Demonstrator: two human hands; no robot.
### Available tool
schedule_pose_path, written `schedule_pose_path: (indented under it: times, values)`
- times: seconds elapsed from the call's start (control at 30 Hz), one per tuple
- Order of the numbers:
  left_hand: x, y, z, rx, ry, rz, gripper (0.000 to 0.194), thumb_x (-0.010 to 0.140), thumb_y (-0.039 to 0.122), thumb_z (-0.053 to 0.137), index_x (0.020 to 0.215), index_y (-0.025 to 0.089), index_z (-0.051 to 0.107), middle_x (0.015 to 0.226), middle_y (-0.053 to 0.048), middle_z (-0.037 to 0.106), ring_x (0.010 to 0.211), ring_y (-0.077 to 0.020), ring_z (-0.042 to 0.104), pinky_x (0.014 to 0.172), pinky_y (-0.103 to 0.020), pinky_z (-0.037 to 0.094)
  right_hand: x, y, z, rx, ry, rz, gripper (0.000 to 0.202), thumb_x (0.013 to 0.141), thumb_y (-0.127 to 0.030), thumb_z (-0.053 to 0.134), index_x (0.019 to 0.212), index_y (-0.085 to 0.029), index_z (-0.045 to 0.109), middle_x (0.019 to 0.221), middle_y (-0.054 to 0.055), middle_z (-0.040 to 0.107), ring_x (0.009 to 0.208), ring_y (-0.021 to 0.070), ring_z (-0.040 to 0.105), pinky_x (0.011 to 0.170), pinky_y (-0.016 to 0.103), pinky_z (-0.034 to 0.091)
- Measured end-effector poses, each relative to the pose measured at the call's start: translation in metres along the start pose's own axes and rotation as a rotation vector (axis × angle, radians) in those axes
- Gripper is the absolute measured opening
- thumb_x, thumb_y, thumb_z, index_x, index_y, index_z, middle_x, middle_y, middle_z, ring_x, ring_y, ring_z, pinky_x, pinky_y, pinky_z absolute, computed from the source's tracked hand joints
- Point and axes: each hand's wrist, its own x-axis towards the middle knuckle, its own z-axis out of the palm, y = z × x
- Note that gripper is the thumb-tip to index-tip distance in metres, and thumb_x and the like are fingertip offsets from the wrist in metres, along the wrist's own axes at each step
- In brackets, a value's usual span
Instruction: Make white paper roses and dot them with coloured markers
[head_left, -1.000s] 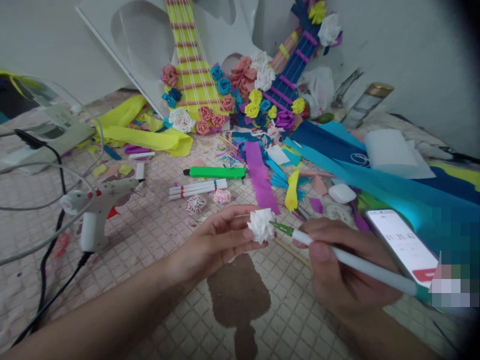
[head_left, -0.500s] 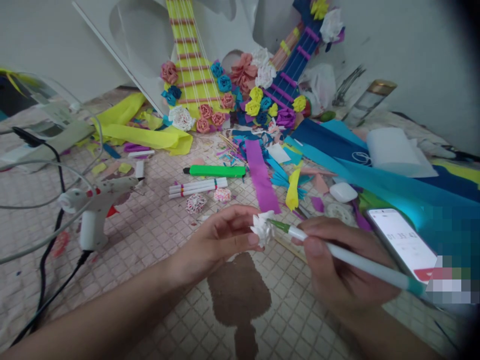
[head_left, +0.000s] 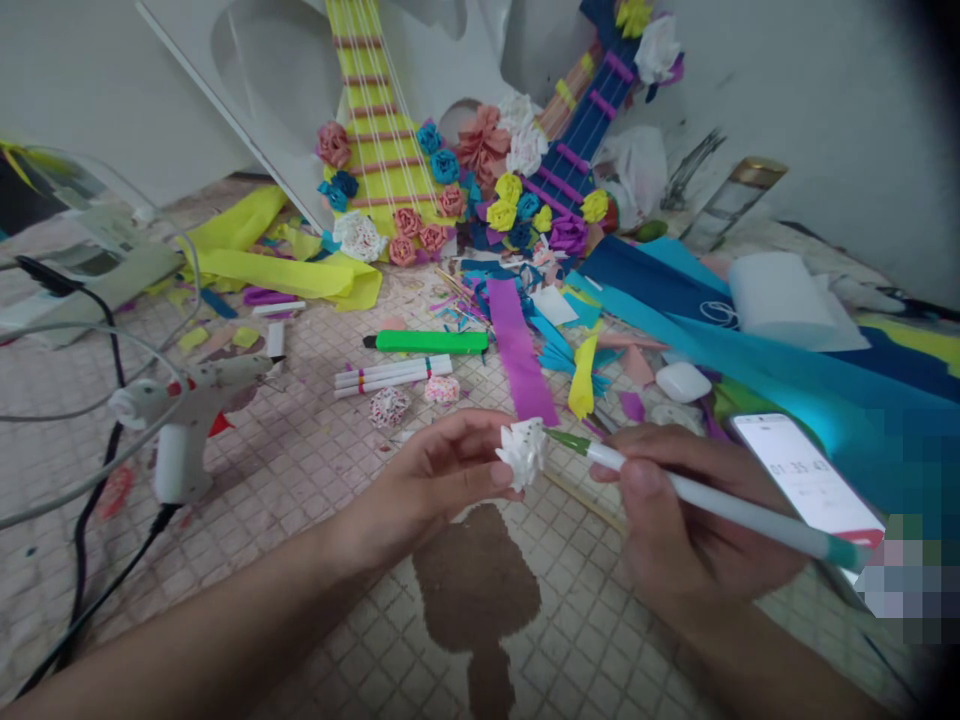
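Between the thumb and fingers of my left hand (head_left: 435, 480) is a small white paper flower (head_left: 523, 455), with small dark marks on its upper petals. My right hand (head_left: 690, 510) grips a white marker (head_left: 742, 515) with a green tip, pointing left. The tip is just right of the flower's upper edge, with a slight gap between them. Beyond my left hand lie two speckled paper flowers, one dark-dotted (head_left: 389, 407) and one pink-dotted (head_left: 442, 389), beside several white markers (head_left: 393, 374).
A glue gun (head_left: 184, 430) with cables lies at left, a green cutter (head_left: 431, 342) in the middle. Flower-trimmed paper guitars, yellow (head_left: 382, 130) and blue (head_left: 592, 120), lean at the back. Blue paper (head_left: 675, 330) and a phone (head_left: 802, 480) are at right.
The marker tip has come off the flower and moved slightly right, along with my right hand. More dark marks show on the flower, which is turned a little.
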Motion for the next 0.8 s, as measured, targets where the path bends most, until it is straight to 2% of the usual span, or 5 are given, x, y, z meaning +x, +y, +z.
schedule_pose_path:
  times: [0.2, 0.53, 0.8]
  values:
    - [-0.0001, 0.0008, 0.0009, -0.013, 0.030, -0.015, 0.024, 0.073, 0.012, 0.068, 0.096, 0.018, 0.063, 0.089, -0.003, 0.064, 0.080, -0.0122, 0.059, 0.074, -0.025, 0.048, -0.0013, -0.0004, -0.0009, 0.034, -0.056, -0.005, 0.014, 0.076, -0.014, 0.058, 0.087, -0.022, 0.061, 0.062, -0.001, 0.061, 0.060, 0.0161, 0.058, 0.052, 0.031, 0.048]
    - [0.0002, -0.0007, -0.0005, 0.030, 0.031, 0.000, 0.025, 0.072, 0.013, 0.069, 0.096, 0.018, 0.063, 0.087, -0.002, 0.064, 0.075, -0.0110, 0.058, 0.071, -0.024, 0.046, -0.0017, 0.0006, -0.0005, 0.022, -0.057, -0.029, 0.016, 0.075, -0.011, 0.059, 0.089, -0.019, 0.062, 0.067, 0.001, 0.062, 0.065, 0.0155, 0.060, 0.056, 0.029, 0.050]
    - [-0.0004, -0.0004, -0.0015, 0.101, 0.034, 0.005, 0.023, 0.070, 0.014, 0.072, 0.091, 0.020, 0.064, 0.082, 0.001, 0.064, 0.072, -0.0091, 0.055, 0.066, -0.021, 0.040, -0.0032, 0.0012, 0.0008, 0.167, -0.106, -0.045, 0.026, 0.074, -0.004, 0.059, 0.096, -0.016, 0.062, 0.073, 0.003, 0.064, 0.066, 0.0156, 0.060, 0.052, 0.028, 0.052]
